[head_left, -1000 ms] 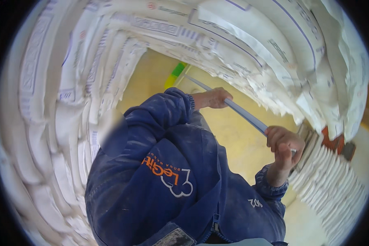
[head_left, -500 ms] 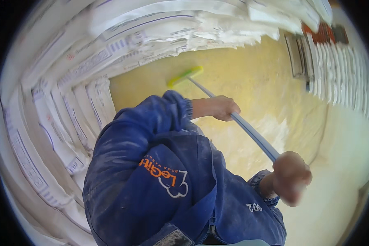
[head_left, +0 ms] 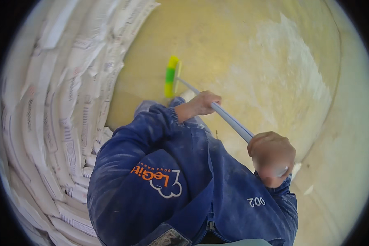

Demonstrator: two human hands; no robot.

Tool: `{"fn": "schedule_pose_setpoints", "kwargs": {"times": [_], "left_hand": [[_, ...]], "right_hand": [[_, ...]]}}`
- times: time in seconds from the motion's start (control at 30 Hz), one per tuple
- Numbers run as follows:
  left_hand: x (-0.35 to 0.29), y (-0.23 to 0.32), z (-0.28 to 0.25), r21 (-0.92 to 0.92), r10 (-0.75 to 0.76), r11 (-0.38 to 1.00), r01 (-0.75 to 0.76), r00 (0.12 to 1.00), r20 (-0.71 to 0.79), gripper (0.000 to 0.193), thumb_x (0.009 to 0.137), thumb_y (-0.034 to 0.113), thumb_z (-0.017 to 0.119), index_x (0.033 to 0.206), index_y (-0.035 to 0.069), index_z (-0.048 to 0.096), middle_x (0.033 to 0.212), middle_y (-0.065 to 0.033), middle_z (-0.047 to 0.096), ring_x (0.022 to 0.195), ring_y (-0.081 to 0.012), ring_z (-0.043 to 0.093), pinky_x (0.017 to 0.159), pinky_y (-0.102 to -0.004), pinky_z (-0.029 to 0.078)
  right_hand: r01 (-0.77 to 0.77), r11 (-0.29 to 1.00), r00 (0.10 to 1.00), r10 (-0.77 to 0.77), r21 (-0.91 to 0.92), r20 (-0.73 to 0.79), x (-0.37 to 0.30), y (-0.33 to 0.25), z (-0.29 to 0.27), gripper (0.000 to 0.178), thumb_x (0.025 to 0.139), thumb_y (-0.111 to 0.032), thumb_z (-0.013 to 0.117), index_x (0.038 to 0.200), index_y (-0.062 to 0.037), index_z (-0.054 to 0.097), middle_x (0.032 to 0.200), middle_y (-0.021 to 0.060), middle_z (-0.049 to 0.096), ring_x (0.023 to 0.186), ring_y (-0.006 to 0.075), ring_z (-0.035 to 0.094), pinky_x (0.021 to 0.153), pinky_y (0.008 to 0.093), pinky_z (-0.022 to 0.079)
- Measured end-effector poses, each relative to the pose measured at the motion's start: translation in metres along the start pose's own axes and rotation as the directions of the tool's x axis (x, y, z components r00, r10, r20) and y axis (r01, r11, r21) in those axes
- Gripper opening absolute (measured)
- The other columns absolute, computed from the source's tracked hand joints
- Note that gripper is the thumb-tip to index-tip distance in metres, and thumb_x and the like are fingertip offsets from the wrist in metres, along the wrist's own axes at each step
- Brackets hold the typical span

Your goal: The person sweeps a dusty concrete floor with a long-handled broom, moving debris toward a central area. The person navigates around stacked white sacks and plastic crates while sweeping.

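A broom with a yellow and green head (head_left: 170,76) stands on the yellowish floor, close to the tips of my shoes. Its pale blue-grey handle (head_left: 233,122) slants back toward me, down to the right. My left hand (head_left: 203,102) is closed around the lower part of the handle. At the handle's upper end, my right hand (head_left: 273,158) is wrapped round it. Both my arms are in dark blue sleeves dusted with white.
Stacked white sacks (head_left: 76,86) form a wall along my left side. White powdery patches (head_left: 299,57) lie on the yellowish floor (head_left: 217,37) ahead. A dark line (head_left: 335,90) crosses the floor on the right, with a paler strip beyond it.
The view has turned, so the sacks now stand to my left. The broom head has come nearer my feet and swung from slanted to nearly lengthwise. Both hands keep their hold on the handle.
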State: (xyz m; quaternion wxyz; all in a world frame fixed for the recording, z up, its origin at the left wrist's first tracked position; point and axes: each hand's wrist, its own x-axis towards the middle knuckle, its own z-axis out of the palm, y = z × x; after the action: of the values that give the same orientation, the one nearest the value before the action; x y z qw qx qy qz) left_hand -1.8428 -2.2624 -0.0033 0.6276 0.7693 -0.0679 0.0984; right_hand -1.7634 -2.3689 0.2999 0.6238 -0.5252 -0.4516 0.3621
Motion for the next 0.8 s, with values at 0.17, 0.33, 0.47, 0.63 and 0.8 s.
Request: {"fn": "schedule_pose_setpoints", "kwargs": {"times": [0.17,0.33,0.47,0.63,0.8], "left_hand": [[0.086,-0.031,0.077,-0.158,0.082,0.985,-0.064,0.99,0.112,0.012,0.078,0.012,0.064,0.072,0.01,0.054,0.064,-0.0097,0.058,0.064,-0.0346,0.06,0.058,-0.0446,0.046],[0.1,-0.045,0.09,-0.224,0.191,0.964,-0.146,0.962,0.197,0.011,0.077,0.011,0.064,0.074,0.011,0.054,0.062,-0.0072,0.056,0.064,-0.0325,0.059,0.059,-0.0428,0.046],[0.106,-0.052,0.093,-0.274,0.209,0.952,-0.132,0.939,0.274,0.011,0.076,0.011,0.065,0.072,0.011,0.055,0.062,-0.0073,0.056,0.063,-0.0317,0.059,0.058,-0.0428,0.046],[0.121,-0.073,0.103,-0.385,0.254,0.914,-0.129,0.921,0.295,0.009,0.074,0.009,0.064,0.071,0.013,0.057,0.064,-0.0084,0.059,0.061,-0.0328,0.06,0.058,-0.0419,0.047],[0.167,-0.027,0.075,-0.386,0.329,0.895,-0.222,0.914,0.238,0.011,0.074,0.01,0.066,0.068,0.012,0.057,0.066,-0.0076,0.062,0.06,-0.0296,0.061,0.055,-0.0416,0.047]], "right_hand": [[-0.059,0.977,0.917,-0.029,-0.207,-0.398,-0.015,0.006,-0.044,0.03,0.076,-0.012,0.064,0.055,-0.0071,0.044,0.049,0.0049,0.045,0.039,0.0248,0.045,0.043,0.0365,0.041],[-0.089,0.976,0.895,-0.009,-0.198,-0.445,-0.018,0.002,-0.062,0.028,0.074,-0.012,0.062,0.054,-0.0061,0.044,0.048,0.0069,0.043,0.038,0.0255,0.044,0.044,0.0375,0.043],[-0.108,0.967,0.915,0.006,-0.23,-0.404,-0.012,0.006,-0.061,0.024,0.072,-0.009,0.061,0.055,-0.0065,0.044,0.052,0.0089,0.044,0.041,0.0274,0.045,0.042,0.0396,0.038],[-0.292,0.832,0.955,0.228,-0.472,-0.19,0.025,0.047,-0.045,0.017,0.067,-0.009,0.066,0.06,-0.0074,0.05,0.057,0.0084,0.049,0.051,0.0307,0.052,0.047,0.0425,0.039],[-0.141,0.856,0.987,0.086,-0.497,-0.133,0.061,0.008,-0.05,0.019,0.074,-0.007,0.066,0.061,-0.0071,0.052,0.062,0.0084,0.053,0.051,0.0289,0.053,0.047,0.0395,0.041]]}}
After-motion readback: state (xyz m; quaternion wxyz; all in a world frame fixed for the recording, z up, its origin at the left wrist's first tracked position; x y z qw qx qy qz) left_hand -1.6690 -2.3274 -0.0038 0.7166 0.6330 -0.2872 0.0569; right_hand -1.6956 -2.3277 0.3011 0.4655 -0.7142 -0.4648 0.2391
